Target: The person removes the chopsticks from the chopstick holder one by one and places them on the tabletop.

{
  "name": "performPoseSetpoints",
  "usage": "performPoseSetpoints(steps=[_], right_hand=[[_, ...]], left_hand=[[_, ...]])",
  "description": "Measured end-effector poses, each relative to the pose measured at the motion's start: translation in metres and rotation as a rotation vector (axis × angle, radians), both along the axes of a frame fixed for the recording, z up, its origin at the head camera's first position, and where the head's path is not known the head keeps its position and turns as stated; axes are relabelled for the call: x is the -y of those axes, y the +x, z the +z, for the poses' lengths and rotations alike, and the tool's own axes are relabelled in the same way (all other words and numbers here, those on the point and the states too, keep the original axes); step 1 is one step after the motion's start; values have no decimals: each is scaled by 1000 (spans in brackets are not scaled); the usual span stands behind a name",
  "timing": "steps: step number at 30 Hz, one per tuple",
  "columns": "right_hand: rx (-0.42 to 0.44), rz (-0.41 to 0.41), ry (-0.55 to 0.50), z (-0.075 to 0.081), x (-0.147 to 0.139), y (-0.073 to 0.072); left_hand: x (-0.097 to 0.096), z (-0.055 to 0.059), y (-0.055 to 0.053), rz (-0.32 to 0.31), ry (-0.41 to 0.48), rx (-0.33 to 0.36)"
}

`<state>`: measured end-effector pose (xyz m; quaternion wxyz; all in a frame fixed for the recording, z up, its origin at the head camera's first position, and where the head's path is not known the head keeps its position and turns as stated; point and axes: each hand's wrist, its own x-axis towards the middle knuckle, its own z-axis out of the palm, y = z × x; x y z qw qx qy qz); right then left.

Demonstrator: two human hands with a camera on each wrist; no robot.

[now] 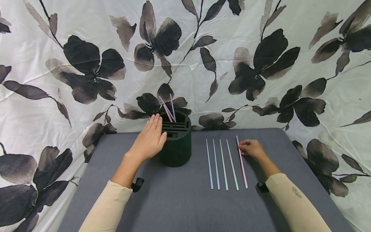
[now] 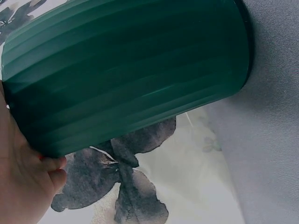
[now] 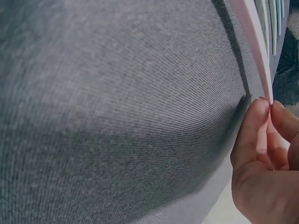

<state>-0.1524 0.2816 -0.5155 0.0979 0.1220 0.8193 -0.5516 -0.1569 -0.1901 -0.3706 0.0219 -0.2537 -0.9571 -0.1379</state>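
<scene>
The grey counter (image 1: 174,206) bears a green holder (image 1: 175,153). The left hand (image 1: 149,138) rests straight-fingered against the holder's left side; the right hand (image 1: 251,149), to the holder's right, pinches a pink stick (image 1: 242,165), with four paler sticks (image 1: 223,165) between.

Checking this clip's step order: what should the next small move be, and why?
Probably the right hand should lift the pink stick toward the green holder: it pinches the stick near its far end, the left hand rests against the holder, and lilac sticks lean inside it.
</scene>
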Motion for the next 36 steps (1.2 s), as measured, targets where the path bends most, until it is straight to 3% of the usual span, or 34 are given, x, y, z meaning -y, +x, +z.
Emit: performPoseSetpoints(steps=[11,23,36], right_hand=[[47,5,88,1,6,6],[-7,15,267,-2,10,11],[-34,19,329,1,15,17]], left_hand=[[1,0,2,-6,4,1],[2,0,5,-14,1,11],[4,1,7,-16,4,12]])
